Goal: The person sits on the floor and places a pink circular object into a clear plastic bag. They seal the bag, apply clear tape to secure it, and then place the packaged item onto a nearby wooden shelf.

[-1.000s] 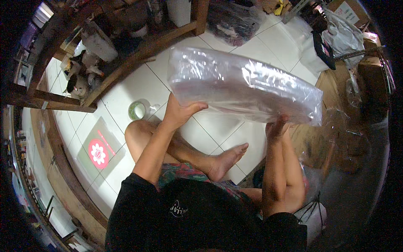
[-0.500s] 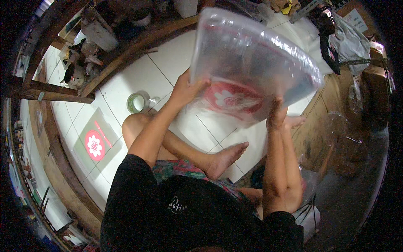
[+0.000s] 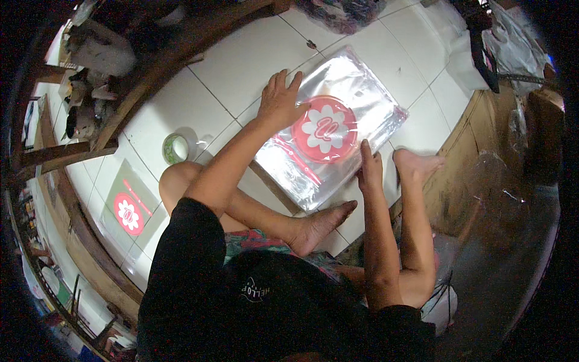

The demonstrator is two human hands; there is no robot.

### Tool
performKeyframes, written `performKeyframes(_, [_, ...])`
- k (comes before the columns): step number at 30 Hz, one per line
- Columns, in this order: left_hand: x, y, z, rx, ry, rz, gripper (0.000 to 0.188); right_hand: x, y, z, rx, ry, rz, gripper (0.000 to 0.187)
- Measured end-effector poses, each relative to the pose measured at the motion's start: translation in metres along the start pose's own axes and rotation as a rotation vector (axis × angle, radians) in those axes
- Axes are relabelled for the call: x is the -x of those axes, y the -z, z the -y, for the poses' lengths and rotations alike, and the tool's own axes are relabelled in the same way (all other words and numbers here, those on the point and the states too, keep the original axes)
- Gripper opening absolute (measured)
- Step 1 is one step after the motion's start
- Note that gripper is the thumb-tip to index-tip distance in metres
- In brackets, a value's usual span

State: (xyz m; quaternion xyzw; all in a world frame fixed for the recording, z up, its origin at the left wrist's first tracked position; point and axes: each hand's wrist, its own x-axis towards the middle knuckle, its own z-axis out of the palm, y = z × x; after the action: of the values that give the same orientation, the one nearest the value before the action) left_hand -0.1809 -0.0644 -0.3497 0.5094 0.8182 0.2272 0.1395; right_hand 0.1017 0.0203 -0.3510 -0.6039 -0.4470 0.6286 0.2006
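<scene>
A thick stack of clear plastic bags (image 3: pixel 365 78) lies flat and shiny on the white tiled floor between my feet. Its top bag bears a pink disc with a white flower and a thin pink band. My left hand (image 3: pixel 278 104) is open over the stack's left edge, fingers spread and thumb reaching toward the disc. At the right edge is my right hand (image 3: pixel 370 169), its fingers stretched along the side of the stack and gripping nothing. Farther left, a single flat bag (image 3: pixel 128 208) with the same pink print rests on the tiles.
A roll of tape (image 3: pixel 175 149) sits on the floor beside my left knee. Wooden beams (image 3: pixel 163 90) frame the left side, with containers behind them. A bundle of dark plastic (image 3: pixel 341 12) lies at the far edge. Brown board (image 3: pixel 464 157) and clear plastic wrap are to the right.
The stack, held up and tilted in both hands before, now lies flat on the floor. Both hands have let go of it and stay at its edges.
</scene>
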Motion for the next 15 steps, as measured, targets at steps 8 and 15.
performKeyframes(8, [0.037, 0.002, -0.035, -0.087, -0.083, -0.152, 0.046, 0.014, -0.031, -0.009, 0.056, 0.347, -0.118, 0.078])
performKeyframes(15, [0.025, -0.014, -0.047, -0.208, -0.001, -0.138, 0.036, 0.042, -0.03, 0.003, 0.348, 0.482, -0.28, 0.084])
